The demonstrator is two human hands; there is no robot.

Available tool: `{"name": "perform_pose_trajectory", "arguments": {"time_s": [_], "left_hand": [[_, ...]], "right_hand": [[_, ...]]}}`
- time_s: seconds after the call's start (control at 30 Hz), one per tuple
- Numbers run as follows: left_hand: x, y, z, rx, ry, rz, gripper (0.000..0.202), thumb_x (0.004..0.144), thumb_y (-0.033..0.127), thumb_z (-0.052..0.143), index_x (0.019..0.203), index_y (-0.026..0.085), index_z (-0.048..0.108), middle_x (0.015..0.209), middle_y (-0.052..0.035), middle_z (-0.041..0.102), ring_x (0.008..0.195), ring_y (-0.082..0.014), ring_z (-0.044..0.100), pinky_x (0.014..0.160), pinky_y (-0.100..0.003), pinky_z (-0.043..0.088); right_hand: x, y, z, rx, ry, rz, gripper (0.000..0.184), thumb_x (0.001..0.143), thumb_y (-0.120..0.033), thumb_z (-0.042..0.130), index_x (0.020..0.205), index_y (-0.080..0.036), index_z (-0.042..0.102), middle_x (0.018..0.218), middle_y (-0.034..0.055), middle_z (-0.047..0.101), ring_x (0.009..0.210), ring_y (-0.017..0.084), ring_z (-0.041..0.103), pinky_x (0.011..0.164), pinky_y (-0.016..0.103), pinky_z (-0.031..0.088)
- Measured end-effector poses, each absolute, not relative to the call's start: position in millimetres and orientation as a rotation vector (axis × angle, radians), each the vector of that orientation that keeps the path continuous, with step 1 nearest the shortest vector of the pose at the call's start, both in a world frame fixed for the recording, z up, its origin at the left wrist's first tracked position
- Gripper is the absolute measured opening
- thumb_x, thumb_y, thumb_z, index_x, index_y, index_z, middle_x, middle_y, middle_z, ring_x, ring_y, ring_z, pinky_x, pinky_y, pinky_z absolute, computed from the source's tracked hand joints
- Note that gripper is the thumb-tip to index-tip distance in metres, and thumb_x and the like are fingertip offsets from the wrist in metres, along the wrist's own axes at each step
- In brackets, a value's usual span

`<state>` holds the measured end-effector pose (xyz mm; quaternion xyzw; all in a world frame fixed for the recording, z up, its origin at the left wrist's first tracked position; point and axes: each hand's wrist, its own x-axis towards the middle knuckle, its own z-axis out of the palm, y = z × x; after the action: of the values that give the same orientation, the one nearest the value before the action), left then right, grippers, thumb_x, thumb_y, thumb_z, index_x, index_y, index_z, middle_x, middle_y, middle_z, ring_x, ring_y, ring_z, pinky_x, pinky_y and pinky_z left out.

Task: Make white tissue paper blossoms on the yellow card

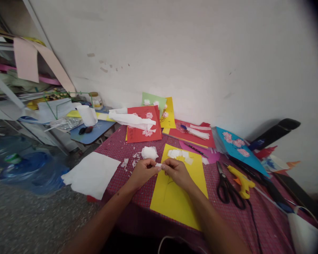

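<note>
Evidently for fine control, my left hand (pixel 145 173) and right hand (pixel 177 173) share a grip pinched on one small white paper piece (pixel 158 164), near the tabletop's (pixel 116 179) yellow sheet (pixel 185 203), where white squares (pixel 174 153) lie, presumably for easy reach.

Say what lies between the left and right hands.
In the head view, a small white paper piece lies between the left hand and the right hand, pinched by both.
</note>
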<state>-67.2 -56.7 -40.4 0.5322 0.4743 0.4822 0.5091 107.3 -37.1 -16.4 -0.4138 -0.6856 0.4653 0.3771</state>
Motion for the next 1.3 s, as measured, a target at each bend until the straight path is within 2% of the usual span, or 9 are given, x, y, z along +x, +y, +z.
{"name": "perform_pose_trajectory", "arguments": {"time_s": [0.23,0.67,0.77,0.83,0.9,1.07,1.3], "left_hand": [[-68,-57,-37,1.299,1.131,1.152,0.016,0.072,0.031,0.067,0.073,0.016,0.063,0.062,0.0014,0.060,0.057,-0.0121,0.054,0.055,-0.022,0.040],[-67,-57,-37,1.238,1.125,1.186,0.018,0.070,0.032,0.069,0.070,0.016,0.060,0.060,0.0025,0.059,0.055,-0.0118,0.053,0.054,-0.023,0.040],[-67,-57,-36,1.240,1.129,1.193,0.019,0.071,0.032,0.069,0.069,0.016,0.059,0.059,0.0029,0.058,0.055,-0.0112,0.051,0.054,-0.022,0.039],[-68,-57,-37,1.254,1.118,1.188,0.020,0.071,0.033,0.069,0.070,0.016,0.059,0.059,0.0030,0.057,0.055,-0.0110,0.051,0.054,-0.022,0.039],[-68,-57,-38,1.290,1.112,1.171,0.021,0.072,0.034,0.070,0.071,0.016,0.060,0.060,0.0026,0.058,0.055,-0.0110,0.051,0.054,-0.022,0.038],[-67,-56,-42,1.308,1.088,1.126,0.022,0.072,0.035,0.070,0.073,0.016,0.060,0.061,0.0021,0.058,0.055,-0.0112,0.052,0.053,-0.022,0.039],[-65,-57,-36,1.213,1.033,1.169,0.026,0.080,0.040,0.061,0.071,0.015,0.057,0.060,0.0015,0.058,0.053,-0.0107,0.053,0.056,-0.023,0.042]], "right_hand": [[106,-37,-16,-1.010,-1.711,1.262,0.018,0.081,-0.036,0.063,0.078,-0.018,0.064,0.064,-0.0015,0.054,0.056,0.011,0.047,0.054,0.024,0.038],[106,-33,-22,-1.082,-1.644,1.225,0.019,0.080,-0.033,0.062,0.068,-0.018,0.059,0.056,-0.0033,0.051,0.050,0.010,0.045,0.049,0.023,0.036],[107,-34,-23,-1.001,-1.578,1.271,0.013,0.080,-0.031,0.063,0.078,-0.019,0.061,0.062,-0.0027,0.054,0.052,0.010,0.046,0.051,0.023,0.038],[107,-35,-22,-0.929,-1.558,1.296,0.017,0.079,-0.031,0.064,0.093,-0.020,0.062,0.073,-0.0007,0.058,0.057,0.011,0.049,0.054,0.024,0.040],[107,-37,-19,-0.898,-1.597,1.280,0.022,0.079,-0.032,0.065,0.098,-0.021,0.062,0.079,0.0007,0.060,0.061,0.012,0.051,0.056,0.025,0.041],[107,-37,-17,-0.939,-1.677,1.171,0.013,0.078,-0.031,0.067,0.076,-0.019,0.065,0.069,0.0001,0.057,0.065,0.014,0.051,0.060,0.025,0.040],[109,-29,-28,-1.007,-1.496,1.304,0.015,0.079,-0.032,0.065,0.078,-0.017,0.062,0.056,-0.0031,0.054,0.050,0.010,0.045,0.050,0.023,0.035]]}}
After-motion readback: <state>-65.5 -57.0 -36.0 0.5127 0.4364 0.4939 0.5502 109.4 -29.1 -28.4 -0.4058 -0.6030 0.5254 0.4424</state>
